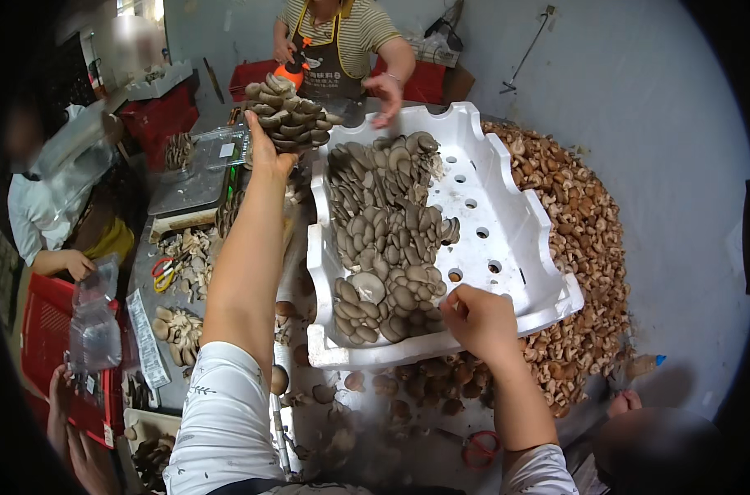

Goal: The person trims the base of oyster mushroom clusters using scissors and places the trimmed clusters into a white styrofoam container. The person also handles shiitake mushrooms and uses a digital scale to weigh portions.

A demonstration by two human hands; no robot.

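Observation:
My left hand point(268, 151) is raised at the far left of a white foam crate point(504, 176). It grips a large cluster of grey oyster mushrooms point(291, 117) from below. My right hand point(483, 322) is over the crate's near rim with its fingers curled, close to the oyster mushroom clusters point(387, 235) packed along the crate's left half. Its palm side is hidden, so whether it holds anything cannot be seen. Round holes pierce the bare right part of the crate's floor.
A big heap of brown shiitake mushrooms point(582, 247) lies right of the crate. To the left are a weighing scale point(189, 192), scissors point(164, 274) and mushroom trimmings point(192, 260). Red-handled scissors point(480, 449) lie near me. Across the table, a person point(344, 49) holds an orange spray bottle point(291, 73).

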